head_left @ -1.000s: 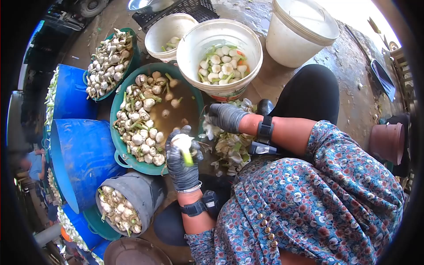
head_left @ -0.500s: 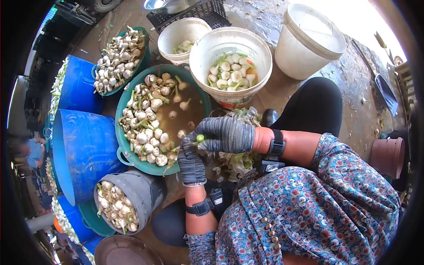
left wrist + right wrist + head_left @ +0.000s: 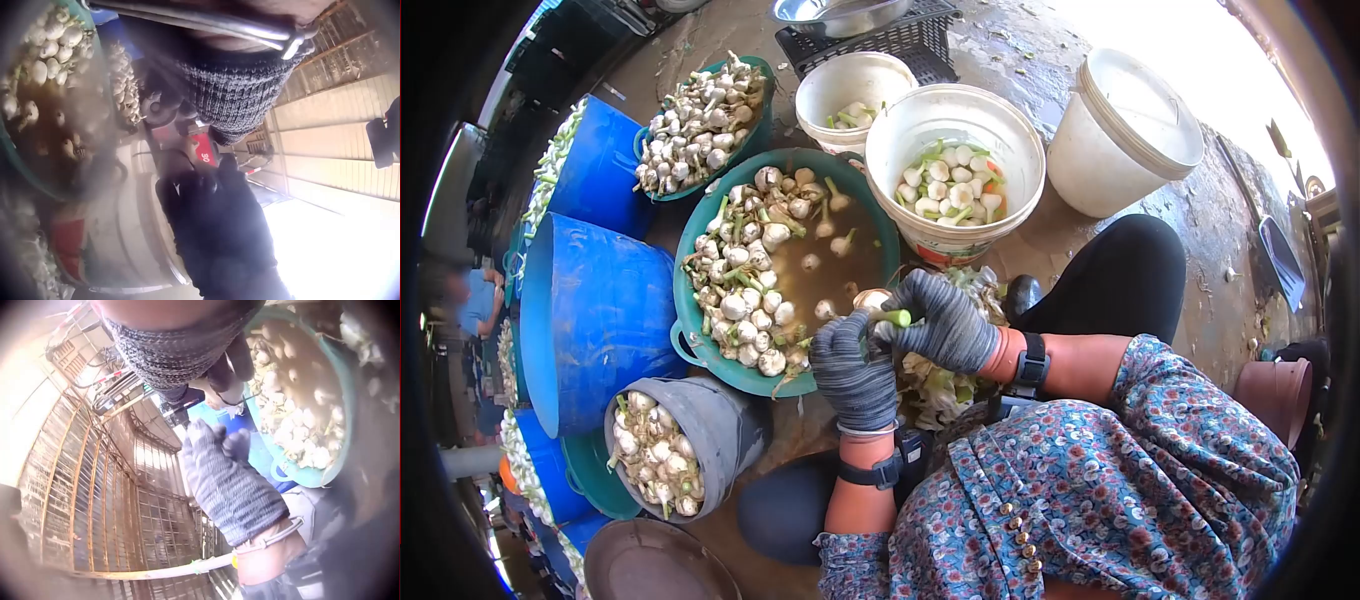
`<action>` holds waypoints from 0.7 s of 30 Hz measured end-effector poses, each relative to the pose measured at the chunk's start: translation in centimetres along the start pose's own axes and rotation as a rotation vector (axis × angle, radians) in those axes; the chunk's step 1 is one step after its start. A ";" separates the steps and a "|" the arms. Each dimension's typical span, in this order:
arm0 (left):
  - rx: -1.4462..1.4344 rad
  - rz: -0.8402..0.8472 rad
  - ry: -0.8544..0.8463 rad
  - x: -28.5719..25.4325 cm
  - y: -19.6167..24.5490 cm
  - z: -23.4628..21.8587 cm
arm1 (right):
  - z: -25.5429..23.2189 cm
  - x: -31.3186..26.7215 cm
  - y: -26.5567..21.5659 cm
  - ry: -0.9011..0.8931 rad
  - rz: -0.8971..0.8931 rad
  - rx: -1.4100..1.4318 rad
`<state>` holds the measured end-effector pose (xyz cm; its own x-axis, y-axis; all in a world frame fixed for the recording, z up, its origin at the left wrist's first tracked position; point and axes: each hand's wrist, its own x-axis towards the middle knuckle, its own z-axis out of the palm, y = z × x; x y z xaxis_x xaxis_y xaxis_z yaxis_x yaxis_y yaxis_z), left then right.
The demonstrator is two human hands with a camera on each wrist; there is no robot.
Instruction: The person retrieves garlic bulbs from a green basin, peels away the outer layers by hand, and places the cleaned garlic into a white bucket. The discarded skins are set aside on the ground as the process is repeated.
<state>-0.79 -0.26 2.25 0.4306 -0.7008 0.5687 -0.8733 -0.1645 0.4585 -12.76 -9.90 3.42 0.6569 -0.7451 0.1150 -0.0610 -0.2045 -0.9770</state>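
Note:
In the head view, my gloved right hand (image 3: 952, 322) grips a garlic bulb (image 3: 870, 299), its cut green stem (image 3: 896, 318) sticking out beside the thumb. Right against it is my gloved left hand (image 3: 855, 375), fingers curled; I cannot tell if they hold part of the bulb. A thin dark curved strip (image 3: 235, 400) shows by the right fingers in the right wrist view. Both hands are over the near edge of a green basin (image 3: 681, 285) of unpeeled garlic (image 3: 740, 300) and brown water. Pale peelings (image 3: 940, 385) lie under the right hand.
Beyond the hands stands a white bucket (image 3: 940, 115) with peeled garlic, beside a smaller white bucket (image 3: 820, 95). A lidded white bucket (image 3: 1095, 160) is at right. Blue tubs (image 3: 600, 320) and a grey bucket (image 3: 730, 430) of garlic line the left.
The garlic bulb was in the left palm a second ago; the right hand has come in to meet it and now grips it. The stem now points right. The head view has shifted.

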 end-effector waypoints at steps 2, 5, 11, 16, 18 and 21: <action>0.027 -0.005 -0.027 0.1 -0.5 -0.2 | 0.5 -0.4 0.6 -0.010 -0.099 -0.026; 0.047 -0.022 -0.075 0.8 -0.5 -0.5 | 0.4 -0.7 0.6 -0.024 -0.172 -0.017; 0.016 -0.380 0.004 1.3 -4.6 -2.4 | 0.0 -0.8 0.4 -0.001 -0.093 0.132; -0.188 -0.181 -0.151 0.7 -1.8 -2.8 | 0.4 -0.4 0.8 0.037 -0.017 0.176; -0.190 -0.206 -0.159 0.2 -0.8 -2.0 | 0.6 -0.6 1.1 0.070 -0.010 0.190; -0.255 -0.323 -0.147 -0.3 -0.6 -1.2 | 0.9 -1.0 1.1 0.020 -0.083 0.076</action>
<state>-0.14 0.94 2.64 0.6192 -0.7362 0.2734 -0.6070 -0.2278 0.7613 -12.81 -8.80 2.07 0.6424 -0.7401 0.1990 0.0504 -0.2183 -0.9746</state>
